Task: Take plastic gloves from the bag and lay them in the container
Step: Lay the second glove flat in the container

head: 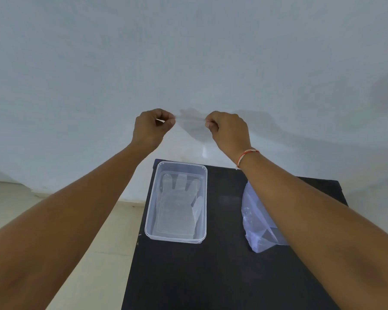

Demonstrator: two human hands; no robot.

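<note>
Both hands are raised in front of the wall, above the far end of the table. My left hand (151, 127) and my right hand (227, 128) each pinch one edge of a thin clear plastic glove (190, 128), stretched between them and barely visible against the wall. Below, a clear rectangular container (150, 211) stands on the black table, with a transparent glove (177, 202) lying flat inside, fingers pointing away from me. The clear plastic bag (255, 222) lies to the container's right, partly hidden by my right forearm.
The black table (222, 265) is narrow; its left edge drops to a light tiled floor (99, 231). A pale wall (188, 52) rises right behind the table's far edge. A red-and-white thread bracelet (246, 155) sits on my right wrist.
</note>
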